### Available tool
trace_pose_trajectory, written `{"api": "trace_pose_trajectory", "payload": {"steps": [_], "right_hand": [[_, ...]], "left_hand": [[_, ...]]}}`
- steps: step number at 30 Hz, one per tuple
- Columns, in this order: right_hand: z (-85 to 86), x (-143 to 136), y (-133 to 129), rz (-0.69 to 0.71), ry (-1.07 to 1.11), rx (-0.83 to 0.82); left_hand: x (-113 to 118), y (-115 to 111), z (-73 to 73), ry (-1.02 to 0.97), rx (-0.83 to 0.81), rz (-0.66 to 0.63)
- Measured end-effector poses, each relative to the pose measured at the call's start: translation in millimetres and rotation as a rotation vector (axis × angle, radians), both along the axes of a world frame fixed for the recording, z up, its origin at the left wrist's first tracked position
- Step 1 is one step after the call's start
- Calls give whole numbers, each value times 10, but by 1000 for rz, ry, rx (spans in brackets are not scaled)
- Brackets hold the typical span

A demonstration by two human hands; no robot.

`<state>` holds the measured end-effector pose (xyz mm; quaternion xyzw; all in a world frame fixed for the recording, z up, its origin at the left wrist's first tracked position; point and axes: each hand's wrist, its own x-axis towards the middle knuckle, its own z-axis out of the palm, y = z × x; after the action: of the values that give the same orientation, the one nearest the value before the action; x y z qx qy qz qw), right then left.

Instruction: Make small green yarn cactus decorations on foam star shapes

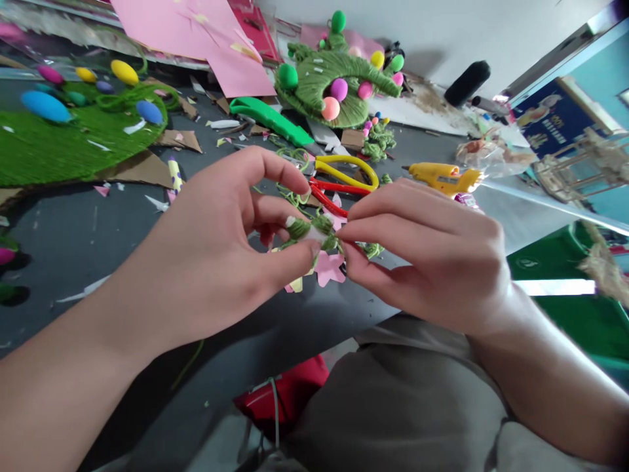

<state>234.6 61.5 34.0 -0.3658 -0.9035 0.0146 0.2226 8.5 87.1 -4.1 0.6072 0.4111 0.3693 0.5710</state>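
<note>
A small piece wrapped in green yarn (299, 227), with a pale patch in its middle, is held between both hands. My left hand (221, 242) grips its left part between thumb and fingers. My right hand (427, 249) pinches the right end of the yarn with thumb and fingertips. Scissors with yellow and red handles (344, 169) lie just beyond the fingers. Under the hands are a pink paper star (329, 269) and loose green yarn. The fingertips partly hide the wrapped piece.
Behind the hands lie a green cutter (270, 120), a yellow glue gun (445, 177) and a yarn-wrapped shape with pompoms (339, 72). A green yarn-covered board (73, 141) with coloured pompoms is at left. Paper and cardboard scraps litter the grey table (275, 328). A green bin (555, 262) stands at right.
</note>
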Motion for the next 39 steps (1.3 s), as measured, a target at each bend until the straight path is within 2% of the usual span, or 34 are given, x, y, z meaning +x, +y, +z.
{"api": "trace_pose_trajectory", "payload": {"steps": [4, 7, 13, 17, 21, 29, 34, 39], "right_hand": [[6, -30, -27, -6, -35, 26], [33, -49, -26, 11, 37, -7], [-17, 83, 178, -65, 422, -402], [-90, 173, 297, -41, 444, -681], [-79, 157, 281, -46, 480, -884], [-95, 136, 269, -16, 543, -993], [-115, 152, 284, 29, 565, -992], [-102, 145, 286, -3, 548, -962]], "left_hand": [[-11, 1, -6, -7, -8, 4], [-15, -10, -4, -10, 8, 4], [-17, -50, 25, -33, 17, -21], [-31, -60, 31, 17, 21, -66], [-28, -54, 17, 18, 2, -73], [-16, -47, -1, 2, 24, -105], [-12, -40, -7, -7, 29, -90], [-6, -45, 10, -9, 41, -79]]}}
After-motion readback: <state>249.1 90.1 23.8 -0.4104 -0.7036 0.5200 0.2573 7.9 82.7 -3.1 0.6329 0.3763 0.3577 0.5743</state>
